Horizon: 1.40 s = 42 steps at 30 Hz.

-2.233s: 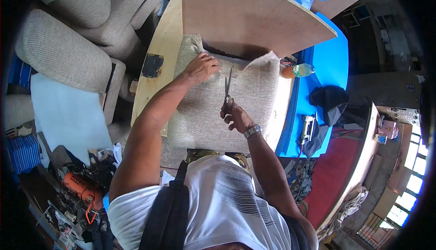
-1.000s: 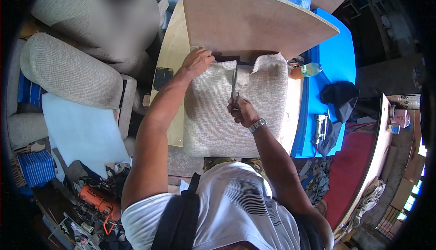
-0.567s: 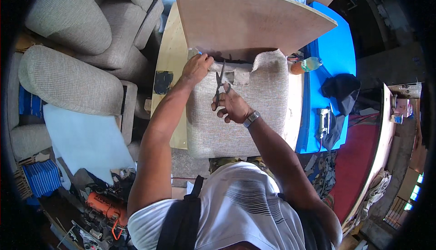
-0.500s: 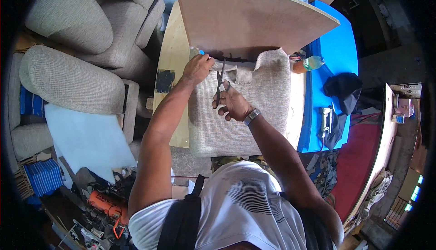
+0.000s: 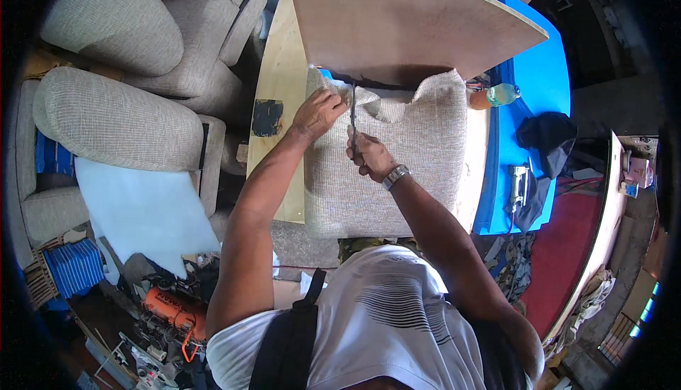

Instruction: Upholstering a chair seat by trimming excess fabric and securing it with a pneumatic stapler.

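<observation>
Bearing a cushion (image 5: 376, 195), the table (image 5: 284, 64) neighbours beige seats (image 5: 120, 120).

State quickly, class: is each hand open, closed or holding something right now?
Left hand: fingers curled on the beige woven fabric cover; whether gripping it cannot be told.
Right hand: closed, holding dark, slender metal scissors.

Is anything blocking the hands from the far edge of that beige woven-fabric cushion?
Nothing visible does. The left hand is on the cushion near that edge, and the dark metal scissors in the right hand reach it. The upright brown wooden panel stands just beyond the edge, not between it and the hands.
</observation>
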{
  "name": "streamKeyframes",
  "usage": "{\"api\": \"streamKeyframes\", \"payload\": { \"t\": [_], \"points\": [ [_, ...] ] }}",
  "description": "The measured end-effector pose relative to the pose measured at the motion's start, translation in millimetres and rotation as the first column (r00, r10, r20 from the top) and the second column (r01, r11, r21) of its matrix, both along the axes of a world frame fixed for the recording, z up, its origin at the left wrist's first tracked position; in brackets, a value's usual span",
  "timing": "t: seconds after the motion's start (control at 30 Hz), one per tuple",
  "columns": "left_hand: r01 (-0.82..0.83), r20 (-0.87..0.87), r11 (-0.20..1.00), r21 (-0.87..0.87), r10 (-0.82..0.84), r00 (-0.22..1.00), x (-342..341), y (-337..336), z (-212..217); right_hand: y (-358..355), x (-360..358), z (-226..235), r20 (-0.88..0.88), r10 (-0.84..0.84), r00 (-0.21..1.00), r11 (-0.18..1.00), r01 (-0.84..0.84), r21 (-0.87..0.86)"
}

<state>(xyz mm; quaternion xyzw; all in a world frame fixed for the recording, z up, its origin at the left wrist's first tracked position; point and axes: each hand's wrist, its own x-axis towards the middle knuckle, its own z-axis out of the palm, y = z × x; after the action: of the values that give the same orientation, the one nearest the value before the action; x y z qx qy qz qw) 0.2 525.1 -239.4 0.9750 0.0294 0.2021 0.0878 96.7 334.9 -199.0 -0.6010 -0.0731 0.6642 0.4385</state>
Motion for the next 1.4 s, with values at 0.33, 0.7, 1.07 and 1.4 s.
{"api": "streamKeyframes", "payload": {
  "t": [0.33, 0.7, 1.07, 1.4],
  "points": [
    [-0.097, 0.104, 0.990, -0.100, 0.107, 0.989, 6, -6, -4, -24, 6, 5, 0.291, 0.309, 0.905, 0.951, -0.288, -0.115],
    [-0.041, 0.132, 0.996, -0.084, 0.052, 0.990, -2, -17, 3, -3, 10, 23, -0.127, 0.085, 0.988, 0.996, -0.089, -0.026],
    [-0.035, 0.125, 0.987, -0.160, 0.055, 0.991, -8, -11, -12, 4, -9, -1, 0.000, -0.197, 0.980, 0.979, 0.197, 0.043],
    [-0.309, -0.204, 0.950, -0.029, 0.298, 0.933, -4, 52, 27, 5, -6, 21, -0.015, -0.062, 0.998, 0.998, 0.062, 0.015]
  ]
}}
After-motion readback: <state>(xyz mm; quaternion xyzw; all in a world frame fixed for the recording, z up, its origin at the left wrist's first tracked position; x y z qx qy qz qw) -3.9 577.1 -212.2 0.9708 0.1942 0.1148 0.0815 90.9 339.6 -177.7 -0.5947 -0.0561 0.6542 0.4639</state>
